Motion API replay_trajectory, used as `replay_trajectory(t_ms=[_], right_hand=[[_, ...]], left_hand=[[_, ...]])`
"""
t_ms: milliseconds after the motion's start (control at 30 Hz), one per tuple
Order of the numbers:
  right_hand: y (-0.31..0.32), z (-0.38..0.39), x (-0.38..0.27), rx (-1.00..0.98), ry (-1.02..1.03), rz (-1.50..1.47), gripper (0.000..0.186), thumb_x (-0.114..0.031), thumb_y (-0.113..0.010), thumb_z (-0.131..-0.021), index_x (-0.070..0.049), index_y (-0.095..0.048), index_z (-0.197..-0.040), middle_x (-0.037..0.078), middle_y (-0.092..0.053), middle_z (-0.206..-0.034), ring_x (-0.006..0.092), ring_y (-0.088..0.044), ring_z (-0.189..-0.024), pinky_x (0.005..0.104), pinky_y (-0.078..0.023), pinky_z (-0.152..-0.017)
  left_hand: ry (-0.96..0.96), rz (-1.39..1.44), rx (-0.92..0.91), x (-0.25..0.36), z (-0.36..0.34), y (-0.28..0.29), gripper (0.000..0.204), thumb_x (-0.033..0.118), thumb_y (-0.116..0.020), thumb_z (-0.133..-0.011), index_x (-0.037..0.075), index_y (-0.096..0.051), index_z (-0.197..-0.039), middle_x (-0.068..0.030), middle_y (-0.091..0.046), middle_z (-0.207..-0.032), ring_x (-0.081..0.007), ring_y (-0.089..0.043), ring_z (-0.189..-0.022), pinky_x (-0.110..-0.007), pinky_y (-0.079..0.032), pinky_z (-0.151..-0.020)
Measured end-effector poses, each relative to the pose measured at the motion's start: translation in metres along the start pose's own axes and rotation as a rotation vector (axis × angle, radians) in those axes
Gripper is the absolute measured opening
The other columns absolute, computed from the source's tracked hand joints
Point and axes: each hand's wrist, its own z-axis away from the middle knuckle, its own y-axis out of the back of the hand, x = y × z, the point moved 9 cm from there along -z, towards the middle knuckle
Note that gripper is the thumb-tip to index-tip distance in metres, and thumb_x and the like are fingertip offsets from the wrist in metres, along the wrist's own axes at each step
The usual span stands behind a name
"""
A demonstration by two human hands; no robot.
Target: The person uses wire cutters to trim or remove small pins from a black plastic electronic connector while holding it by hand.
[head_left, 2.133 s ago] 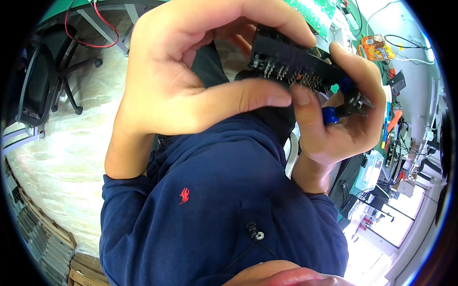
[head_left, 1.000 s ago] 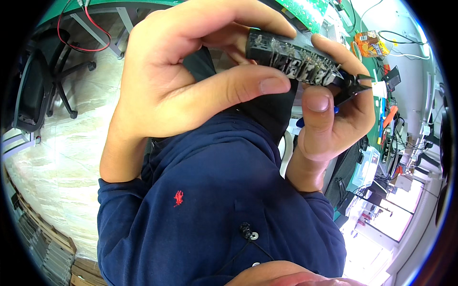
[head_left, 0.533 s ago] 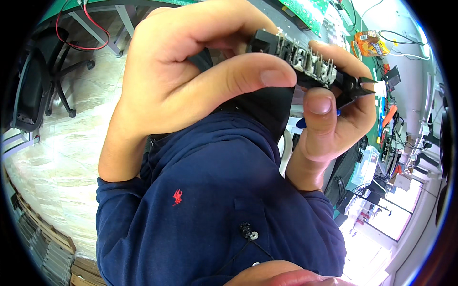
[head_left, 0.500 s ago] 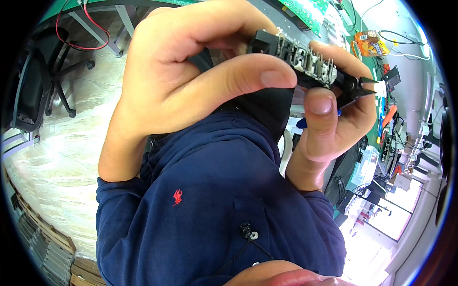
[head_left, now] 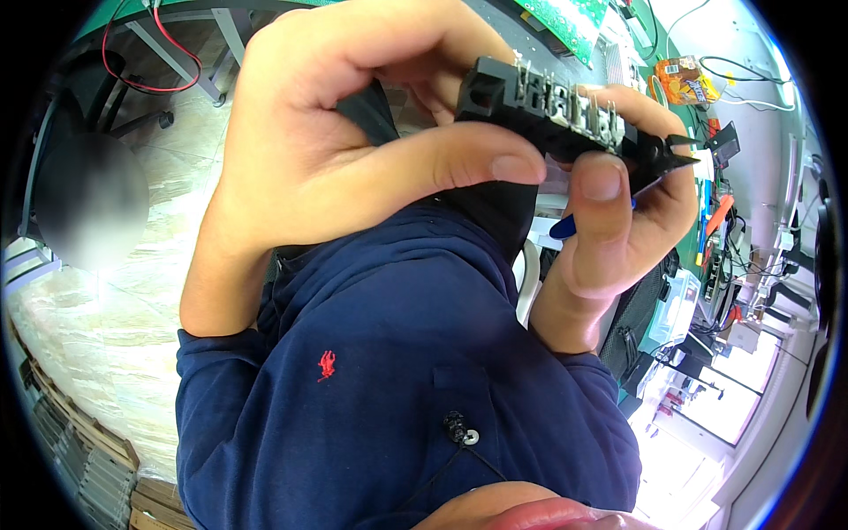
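My left hand [head_left: 327, 177] is closed around the left end of a black block [head_left: 502, 102], its thumb along the near side. Rows of silvery pins [head_left: 583, 115] and pale metal parts show along the block's upper face. My right hand [head_left: 649, 225] grips the block's right end and also holds black cutters [head_left: 662, 159] with blue handles [head_left: 563, 228], their pointed jaws projecting right past the block. Both hands are raised in front of my dark blue shirt [head_left: 380, 371].
A green workbench at top and right carries a circuit board [head_left: 570, 22], an orange package [head_left: 687, 79], cables, tools and a clear plastic box [head_left: 673, 309]. At left are a dark chair [head_left: 84, 88], partly blurred, red and black leads [head_left: 159, 87] and wooden pallets [head_left: 115, 446].
Since two seconds ago the block has turned, bringing its pins from the lower side to the top. Since half a second ago my right thumb has risen slightly and my left thumb has lowered.
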Motion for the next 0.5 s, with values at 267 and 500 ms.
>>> replay_trajectory(t_ms=[267, 500], right_hand=[[0.003, 0.0, 0.003, -0.013, 0.002, 0.04, 0.058, -0.044, -0.077, -0.084, 0.005, -0.064, -0.111, 0.008, -0.067, -0.094, 0.0115, -0.06, -0.078, 0.0225, -0.046, -0.071], [0.045, -0.008, 0.029, 0.08, 0.065, -0.163, 0.033, -0.021, -0.068, -0.096, 0.007, -0.065, -0.113, 0.005, -0.065, -0.083, 0.0073, -0.056, -0.073, 0.0195, -0.043, -0.067]], left_hand=[[0.079, -0.238, -0.047, 0.017, -0.009, -0.003, 0.041, -0.012, -0.076, -0.074, -0.01, -0.064, -0.113, -0.0134, -0.069, -0.105, -0.0179, -0.067, -0.098, -0.028, -0.052, -0.089], [0.142, -0.395, -0.046, 0.006, -0.012, -0.004, 0.037, -0.011, -0.076, -0.077, -0.007, -0.065, -0.112, -0.0115, -0.068, -0.107, -0.0168, -0.065, -0.1, -0.029, -0.049, -0.093]])
